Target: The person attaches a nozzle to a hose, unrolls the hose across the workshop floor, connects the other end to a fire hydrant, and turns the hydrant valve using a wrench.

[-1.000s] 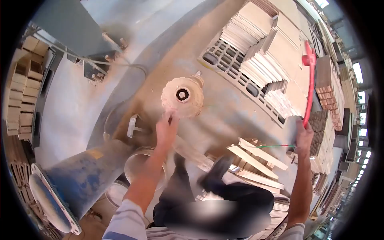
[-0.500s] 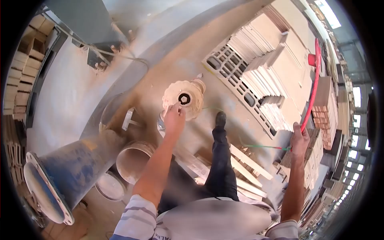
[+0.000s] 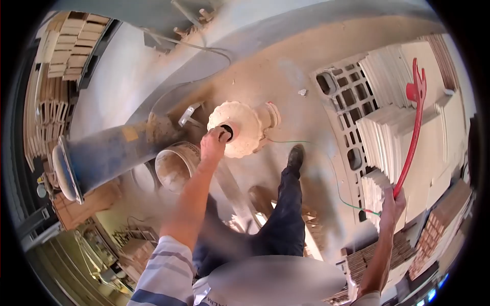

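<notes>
My left hand (image 3: 214, 144) is closed at the central neck of a cream, scalloped round piece (image 3: 235, 115), which has a dark hole in its middle. The fingers sit at the edge of that hole, and what they pinch is partly hidden. Behind it a narrower cream part (image 3: 273, 115) sticks out. On the right, my right hand (image 3: 393, 204) is wrapped round the lower end of a long red bar (image 3: 414, 132) with a forked tip and a round red stub. A thin green cord (image 3: 337, 184) runs from near the scalloped piece to my right hand.
A pale slotted pallet (image 3: 352, 102) bears stacked boards (image 3: 398, 132) on the right. To the left lie a blue cylinder (image 3: 102, 155), a bucket (image 3: 176, 166) and a light T-shaped piece (image 3: 190, 115). My shoe (image 3: 295, 156) stands near the scalloped piece.
The view has turned, so the pallet and boards sit further right. My right hand and the red bar appear lower and further right. My left hand stays at the hole's edge.
</notes>
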`<state>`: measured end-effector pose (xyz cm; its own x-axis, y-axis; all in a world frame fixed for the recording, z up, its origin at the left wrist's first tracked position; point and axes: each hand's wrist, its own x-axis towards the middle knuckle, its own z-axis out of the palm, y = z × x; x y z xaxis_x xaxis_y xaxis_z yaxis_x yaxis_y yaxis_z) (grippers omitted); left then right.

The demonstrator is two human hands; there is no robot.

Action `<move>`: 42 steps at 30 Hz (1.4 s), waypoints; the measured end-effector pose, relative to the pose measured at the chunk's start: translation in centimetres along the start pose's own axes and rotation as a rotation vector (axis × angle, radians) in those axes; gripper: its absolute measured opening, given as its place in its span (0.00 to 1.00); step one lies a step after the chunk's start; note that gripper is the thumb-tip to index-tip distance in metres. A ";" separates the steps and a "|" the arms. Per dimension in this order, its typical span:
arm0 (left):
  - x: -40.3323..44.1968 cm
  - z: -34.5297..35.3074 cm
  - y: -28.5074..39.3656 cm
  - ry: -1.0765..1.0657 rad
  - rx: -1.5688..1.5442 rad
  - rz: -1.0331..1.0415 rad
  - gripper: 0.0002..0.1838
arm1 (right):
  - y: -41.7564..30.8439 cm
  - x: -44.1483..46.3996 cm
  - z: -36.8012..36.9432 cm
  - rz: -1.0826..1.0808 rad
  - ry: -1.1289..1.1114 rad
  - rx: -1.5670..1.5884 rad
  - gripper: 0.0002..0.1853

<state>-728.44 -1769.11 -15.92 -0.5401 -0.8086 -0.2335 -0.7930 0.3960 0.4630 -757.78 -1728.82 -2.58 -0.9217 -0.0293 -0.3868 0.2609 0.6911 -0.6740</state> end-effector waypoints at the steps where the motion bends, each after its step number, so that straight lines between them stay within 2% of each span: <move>1: 0.2 -0.4 0.2 0.006 -0.020 0.023 0.10 | 0.3 0.9 -0.3 -0.060 0.029 -0.078 0.12; 2: 0.0 -0.7 0.1 0.010 -0.013 -0.001 0.10 | 0.0 1.4 -0.5 -0.064 0.004 -0.085 0.12; 4: 0.6 -1.1 -0.1 -0.087 -0.205 -0.163 0.09 | -1.2 2.6 -0.6 0.008 -0.094 -0.056 0.12; 5: 0.8 -1.3 0.1 -0.065 -0.142 -0.070 0.09 | -1.5 3.1 -0.2 0.001 -0.093 -0.050 0.12; 9: 0.8 -1.4 0.5 -0.052 -0.165 -0.095 0.09 | -3.4 5.2 1.2 0.012 -0.196 0.024 0.12; 11: 2.0 -1.2 0.2 0.158 -0.113 0.045 0.07 | -3.8 6.4 1.8 -0.063 -0.219 -0.013 0.12; 12: 4.9 -2.5 -0.4 0.264 -0.034 0.052 0.06 | -3.6 7.0 2.2 -0.064 -0.225 -0.020 0.12; 13: 8.3 -6.4 1.1 0.235 0.020 -0.123 0.14 | -3.5 7.5 2.3 -0.067 -0.246 -0.011 0.11; 14: 12.5 -10.2 -1.6 0.080 0.137 -0.098 0.25 | -3.6 8.1 2.6 -0.077 -0.273 -0.005 0.11; 15: 13.9 -12.8 -0.3 0.203 0.083 -0.147 0.33 | -3.6 8.6 3.2 -0.088 -0.285 -0.015 0.11; 16: 15.4 -15.5 1.1 0.329 0.022 -0.188 0.43 | -3.4 9.1 4.0 -0.208 -0.238 -0.099 0.11; 17: 15.5 -17.2 1.1 0.471 0.278 -0.115 0.46 | -3.3 9.4 4.5 -0.320 -0.189 -0.185 0.11; 18: 14.5 -17.4 1.1 0.480 0.276 -0.115 0.46 | -3.6 9.2 5.4 -0.327 -0.177 -0.168 0.11; 20: 9.2 -17.1 1.2 0.100 -1.107 -0.195 0.46 | -5.6 7.4 7.0 -0.290 -0.224 -0.200 0.12; 22: 4.4 -14.6 4.9 -0.083 -0.723 -0.370 0.35 | -8.2 4.8 8.2 -0.276 -0.311 -0.234 0.14; 24: -0.5 -9.8 7.6 -0.091 -0.969 -0.282 0.23 | -8.6 2.8 9.0 -0.332 -0.436 -0.367 0.16; 25: -3.0 -7.4 8.9 -0.104 -1.093 -0.240 0.22 | -9.1 1.4 9.7 -0.363 -0.489 -0.352 0.17; 27: -4.6 -4.4 12.8 -0.323 -1.159 -0.439 0.28 | -10.5 -2.1 10.5 -0.435 -0.594 -0.401 0.18; 29: -6.0 -3.3 16.8 -0.249 -1.395 -0.531 0.30 | -11.0 -5.0 11.7 -0.505 -0.705 -0.438 0.20; 30: -6.2 -2.6 17.2 -0.188 -1.587 -0.491 0.27 | -10.0 -6.0 12.5 -0.527 -0.769 -0.419 0.21; 32: -6.7 -3.1 17.3 -0.101 -1.877 -0.671 0.23 | -8.4 -8.0 13.7 -0.523 -0.936 -0.471 0.21; 34: -7.6 -3.3 16.4 0.154 -1.776 -0.935 0.21 | -7.6 -9.5 14.5 -0.531 -1.017 -0.472 0.21; 35: -8.1 -2.5 15.4 0.204 -1.831 -0.981 0.19 | -7.3 -9.8 15.1 -0.550 -1.086 -0.462 0.21; 38: -9.3 -0.4 13.8 0.241 -1.759 -0.976 0.18 | -4.0 -10.5 16.1 -0.282 -1.248 -0.314 0.18; 42: -8.9 2.1 12.9 0.228 -1.621 -1.011 0.21 | -0.1 -10.9 17.7 -0.243 -1.223 -0.259 0.18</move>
<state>-734.51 -1755.91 -9.65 0.0317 -0.5301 -0.8473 0.3116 -0.8003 0.5123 -742.68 -1741.33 -9.43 -0.0374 -0.7229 -0.6899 -0.0679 0.6906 -0.7200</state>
